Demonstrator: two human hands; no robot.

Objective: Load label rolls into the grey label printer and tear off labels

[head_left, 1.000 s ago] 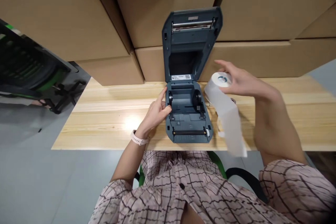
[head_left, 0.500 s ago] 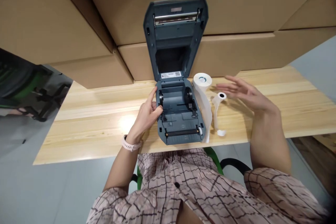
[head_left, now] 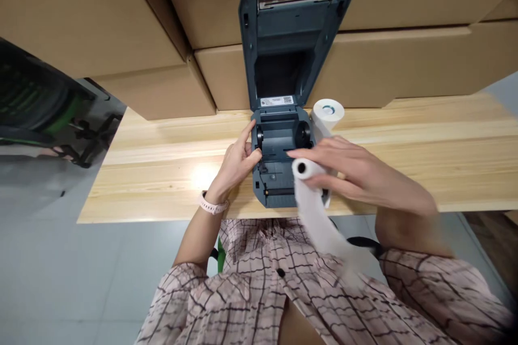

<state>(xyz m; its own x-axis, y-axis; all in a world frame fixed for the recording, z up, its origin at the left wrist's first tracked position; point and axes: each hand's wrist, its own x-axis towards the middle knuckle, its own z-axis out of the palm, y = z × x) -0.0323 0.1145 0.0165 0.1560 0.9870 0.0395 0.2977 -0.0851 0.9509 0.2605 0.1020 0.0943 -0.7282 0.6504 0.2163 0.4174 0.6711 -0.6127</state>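
A dark blue-grey label printer (head_left: 279,164) stands on the table with its lid (head_left: 299,27) tipped up and back. My left hand (head_left: 238,164) grips the left edge of its base, thumb over the rim. In my right hand (head_left: 343,164) is a small white paper roll (head_left: 309,172), pinched between thumb and fingers above the right side of the base. The roll's loose strip hangs toward my lap, its end blurred. Behind that hand a larger white label roll (head_left: 328,113) stands beside the printer; its unrolled strip is mostly hidden.
Large cardboard boxes (head_left: 404,70) line the back of the wooden table (head_left: 162,172). The table's front edge is close to my body. A dark chair with green parts (head_left: 48,102) stands on the floor at the left.
My right hand has picked up the small paper roll and carried it left, over the printer's base. My left hand keeps its grip. The camera view has shifted.
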